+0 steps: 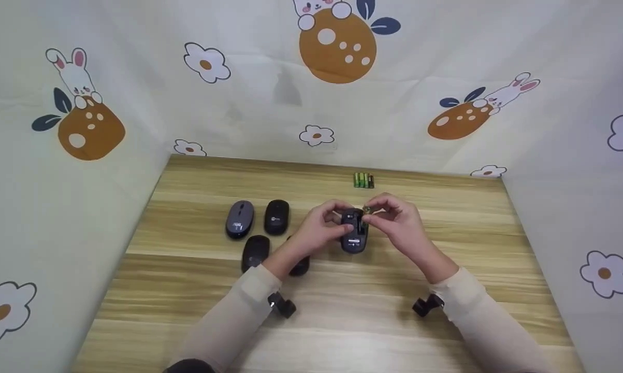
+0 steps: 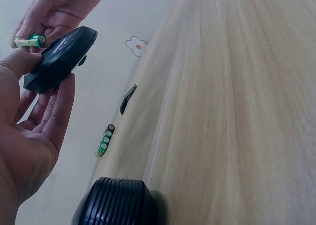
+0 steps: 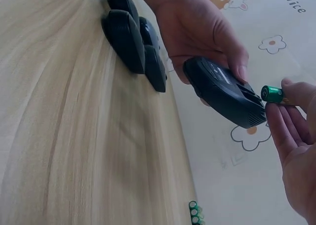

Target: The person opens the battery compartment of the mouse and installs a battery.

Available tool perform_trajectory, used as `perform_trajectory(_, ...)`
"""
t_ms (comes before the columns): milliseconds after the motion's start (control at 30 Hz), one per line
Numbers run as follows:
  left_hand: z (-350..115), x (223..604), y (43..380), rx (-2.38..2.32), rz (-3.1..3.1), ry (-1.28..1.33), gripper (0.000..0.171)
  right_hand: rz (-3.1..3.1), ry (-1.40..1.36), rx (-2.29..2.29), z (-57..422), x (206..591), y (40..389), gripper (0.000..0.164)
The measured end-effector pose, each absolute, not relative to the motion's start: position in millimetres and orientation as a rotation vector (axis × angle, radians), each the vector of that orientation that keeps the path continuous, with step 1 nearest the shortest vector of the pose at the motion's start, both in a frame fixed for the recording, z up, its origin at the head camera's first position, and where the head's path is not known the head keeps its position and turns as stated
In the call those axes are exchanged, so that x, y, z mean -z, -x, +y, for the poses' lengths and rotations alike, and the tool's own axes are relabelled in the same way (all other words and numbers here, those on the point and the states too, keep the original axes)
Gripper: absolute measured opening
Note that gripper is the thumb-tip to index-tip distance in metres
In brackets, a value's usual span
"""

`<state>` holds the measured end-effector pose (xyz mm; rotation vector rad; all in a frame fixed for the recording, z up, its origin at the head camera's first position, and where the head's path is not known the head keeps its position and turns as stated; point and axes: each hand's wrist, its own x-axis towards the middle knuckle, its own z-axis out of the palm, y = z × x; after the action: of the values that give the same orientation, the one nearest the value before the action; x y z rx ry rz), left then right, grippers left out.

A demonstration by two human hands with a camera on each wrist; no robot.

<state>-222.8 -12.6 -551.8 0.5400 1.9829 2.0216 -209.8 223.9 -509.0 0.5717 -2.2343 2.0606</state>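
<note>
Bkgd.: bunny-print sheet [image 1: 259,119] around a wood-grain table [image 1: 135,311]. Your L hand [image 1: 319,228] grips a wireless mouse [image 1: 353,243], underside up, above the table, batt. bay uncovered; your R hand [image 1: 399,220] pinches 1 green batt. [image 1: 367,210] near the bay, thumb and fingertips closed. Caution: a slipping pinch could drop the batt.; mouse tilt could misalign it. Qty.: 5 mice (1 held, 4 tabletop mice [image 1: 240,219], 2 partly behind your L arm); 5 batts. (1 held, 4 in a row [image 1: 363,180]); 1 thin black piece [image 2: 128,99], poss. cover.
</note>
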Motion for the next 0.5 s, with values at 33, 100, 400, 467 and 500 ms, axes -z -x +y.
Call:
perform_trajectory(33,-12.5,551.7,222.7,-2.020,1.983,-0.542,0.043,-2.238,-0.585,-2.050,223.7,509.3,209.3,0.020)
perform_trajectory(100,-12.3,551.3,222.5,-2.017,1.984,-0.544,0.043,-2.248,-0.617,-2.013,223.4,509.7,208.5,0.020)
perform_trajectory(400,-10.9,548.7,220.8,-2.004,1.990,-0.537,0.042,-2.286,-0.706,-1.875,221.9,510.9,206.3,0.015)
perform_trajectory(467,-10.5,548.1,220.4,-2.005,1.986,-0.542,0.042,-2.294,-0.716,-1.838,222.1,510.7,206.4,0.015)
perform_trajectory(500,-10.2,547.9,220.2,-2.007,1.982,-0.542,0.042,-2.299,-0.718,-1.824,222.2,510.5,206.3,0.015)
